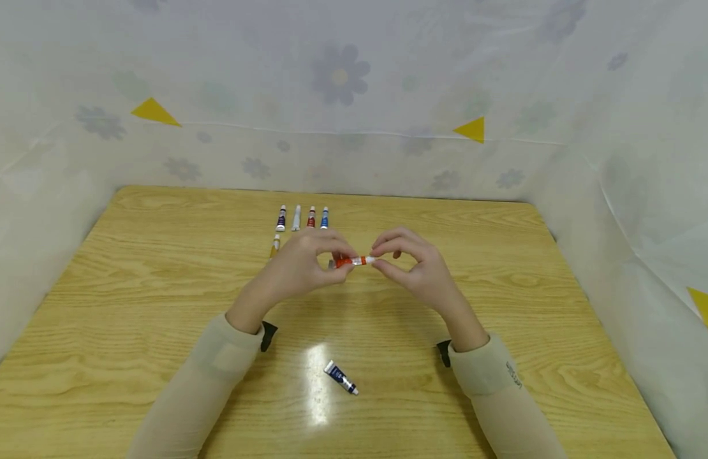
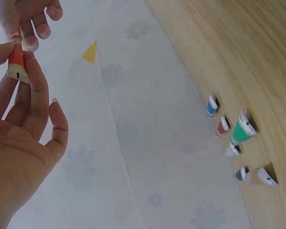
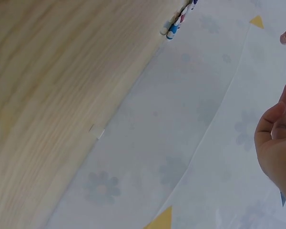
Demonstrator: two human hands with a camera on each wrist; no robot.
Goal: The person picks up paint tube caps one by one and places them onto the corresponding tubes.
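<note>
Between the two hands, raised above the tabletop, a small orange paint tube is pinched at its body by the left hand and at its cap end by the right hand, looking light, soft-walled and easily squeezed.

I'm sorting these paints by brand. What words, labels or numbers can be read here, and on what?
None can be read.
Small orange paint tube held by both hands: label print blurred.
Dark blue paint tube lying on the wooden table: label too small.
Beige right sleeve: small mark, illegible.
</note>
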